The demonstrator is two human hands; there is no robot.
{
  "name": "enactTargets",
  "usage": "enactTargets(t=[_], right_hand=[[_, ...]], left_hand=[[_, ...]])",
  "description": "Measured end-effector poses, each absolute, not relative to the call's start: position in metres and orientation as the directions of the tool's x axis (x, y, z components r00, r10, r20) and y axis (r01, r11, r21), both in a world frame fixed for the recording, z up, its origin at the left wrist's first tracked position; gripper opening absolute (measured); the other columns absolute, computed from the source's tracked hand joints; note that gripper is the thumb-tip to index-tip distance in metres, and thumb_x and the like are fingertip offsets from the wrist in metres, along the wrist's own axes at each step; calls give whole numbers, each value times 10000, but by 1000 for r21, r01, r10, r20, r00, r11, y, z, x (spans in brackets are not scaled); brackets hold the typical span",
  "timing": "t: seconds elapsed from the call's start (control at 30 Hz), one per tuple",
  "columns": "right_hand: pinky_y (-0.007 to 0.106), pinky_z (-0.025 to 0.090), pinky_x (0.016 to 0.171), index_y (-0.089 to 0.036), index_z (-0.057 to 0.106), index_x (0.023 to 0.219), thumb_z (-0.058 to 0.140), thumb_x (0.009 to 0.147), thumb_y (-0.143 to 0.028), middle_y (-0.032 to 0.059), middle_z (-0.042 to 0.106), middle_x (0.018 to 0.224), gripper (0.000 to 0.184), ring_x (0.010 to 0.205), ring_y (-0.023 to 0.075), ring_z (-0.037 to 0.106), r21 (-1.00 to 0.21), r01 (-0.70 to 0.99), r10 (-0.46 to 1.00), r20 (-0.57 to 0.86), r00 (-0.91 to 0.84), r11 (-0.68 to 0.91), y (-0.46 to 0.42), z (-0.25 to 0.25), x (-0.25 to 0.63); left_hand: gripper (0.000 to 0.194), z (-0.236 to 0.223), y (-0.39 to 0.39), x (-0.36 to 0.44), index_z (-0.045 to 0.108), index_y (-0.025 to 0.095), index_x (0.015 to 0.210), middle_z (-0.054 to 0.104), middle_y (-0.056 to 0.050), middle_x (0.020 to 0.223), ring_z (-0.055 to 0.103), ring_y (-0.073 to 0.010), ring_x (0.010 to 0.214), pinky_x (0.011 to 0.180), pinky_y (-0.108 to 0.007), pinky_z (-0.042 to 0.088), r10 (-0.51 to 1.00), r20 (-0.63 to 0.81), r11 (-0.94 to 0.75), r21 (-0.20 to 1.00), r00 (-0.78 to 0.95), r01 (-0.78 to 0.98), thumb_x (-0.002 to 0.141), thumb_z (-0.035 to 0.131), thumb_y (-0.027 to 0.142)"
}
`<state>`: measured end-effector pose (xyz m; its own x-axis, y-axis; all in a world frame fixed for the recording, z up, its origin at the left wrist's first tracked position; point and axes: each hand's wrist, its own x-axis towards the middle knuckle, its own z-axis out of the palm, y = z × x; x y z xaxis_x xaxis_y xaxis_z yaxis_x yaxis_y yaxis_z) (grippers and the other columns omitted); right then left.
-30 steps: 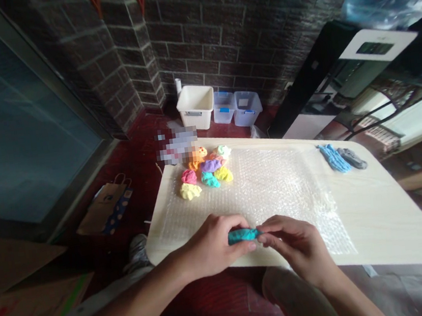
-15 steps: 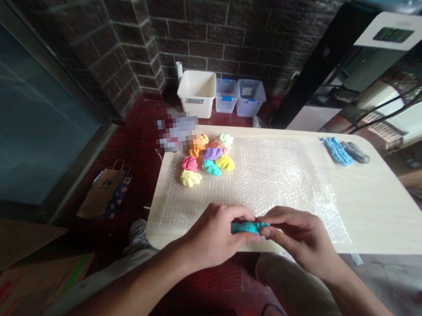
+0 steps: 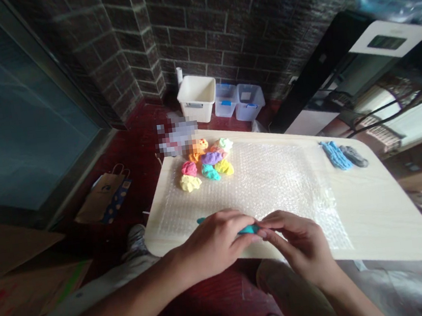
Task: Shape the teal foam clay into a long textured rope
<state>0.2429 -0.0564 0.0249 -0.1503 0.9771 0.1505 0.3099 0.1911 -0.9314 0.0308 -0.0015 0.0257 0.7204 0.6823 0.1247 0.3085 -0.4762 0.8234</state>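
Note:
Above the table's near edge, I hold a piece of teal modelling clay (image 3: 248,229) between my two hands. My left hand (image 3: 221,239) is closed around it from above, covering most of it. A teal end pokes out past the left side of that hand. The fingertips of my right hand (image 3: 300,242) pinch the clay's right end. Beyond them, soft lumps of clay lie grouped on the bubble wrap: pale yellow clay (image 3: 190,183), red clay (image 3: 189,169), turquoise clay (image 3: 210,172), yellow clay (image 3: 224,167), purple clay (image 3: 213,157) and several more.
Bubble wrap (image 3: 276,186) covers much of the pale wooden table (image 3: 392,223). A blue lump (image 3: 336,155) and a grey lump (image 3: 354,156) lie at the right. Behind the table, a white bin (image 3: 196,98) stands on the floor beside two clear bins. A paper bag (image 3: 102,197) is at the left.
My left hand has turned further over the teal clay, so less shows between my hands and an end now appears at its left. My right hand keeps its pinch. The view has tilted slightly.

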Motion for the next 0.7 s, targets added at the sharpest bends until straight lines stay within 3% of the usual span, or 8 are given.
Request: enactTargets(t=[0.17, 0.3, 0.43, 0.53, 0.6, 0.7], right_hand=[[327, 617, 751, -266, 787, 1154, 743, 938, -201, 68, 784, 963, 230, 829, 193, 744, -959, 250, 986, 100, -134, 132, -58, 24, 241], [370, 609, 797, -300, 745, 1262, 730, 931, -144, 77, 758, 1041, 366, 927, 221, 725, -900, 346, 957, 199, -212, 264, -58, 25, 245], [351, 605, 759, -295, 783, 1187, 703, 942, -113, 69, 761, 980, 315, 896, 217, 729, -828, 442, 934, 257, -250, 346, -58, 29, 248], [337, 605, 732, -269, 789, 1147, 719, 941, -143, 65, 771, 940, 251, 849, 210, 737, -815, 482, 944, 238, -226, 321, -58, 28, 247], [327, 609, 710, -250, 791, 1096, 724, 943, -171, 63, 773, 914, 184, 809, 203, 739, -842, 465, 960, 206, -189, 272, -58, 26, 246], [336, 622, 724, -244, 774, 1108, 726, 943, -184, 68, 775, 950, 183, 829, 207, 745, -898, 382, 974, 177, -142, 219, -59, 23, 246]], left_hand=[[158, 27, -1, 29, 697, 162, 945, 722, -62, 910, 666, -187, 846, 746, -295, 471, 695, 130, -482, 814, 707, 324, 1008, 582, 251], [209, 30, 1, 27, 681, 159, 929, 715, -56, 900, 658, -173, 830, 721, -279, 446, 683, 127, -470, 830, 719, 300, 1030, 516, 238], [236, 30, 3, 25, 630, 163, 829, 662, -24, 803, 610, -152, 743, 663, -277, 396, 671, 89, -491, 797, 736, 352, 1022, 534, 257], [155, 28, 2, 26, 666, 162, 1018, 717, -49, 940, 648, -173, 828, 725, -281, 441, 678, 94, -475, 813, 729, 337, 1013, 570, 283], [209, 26, 1, 26, 665, 164, 1126, 735, -68, 1023, 669, -187, 904, 779, -284, 468, 688, 117, -456, 838, 716, 301, 1015, 593, 326], [204, 25, 2, 27, 684, 167, 1108, 739, -70, 1046, 674, -184, 951, 815, -283, 475, 694, 140, -439, 860, 706, 261, 1034, 574, 323]])
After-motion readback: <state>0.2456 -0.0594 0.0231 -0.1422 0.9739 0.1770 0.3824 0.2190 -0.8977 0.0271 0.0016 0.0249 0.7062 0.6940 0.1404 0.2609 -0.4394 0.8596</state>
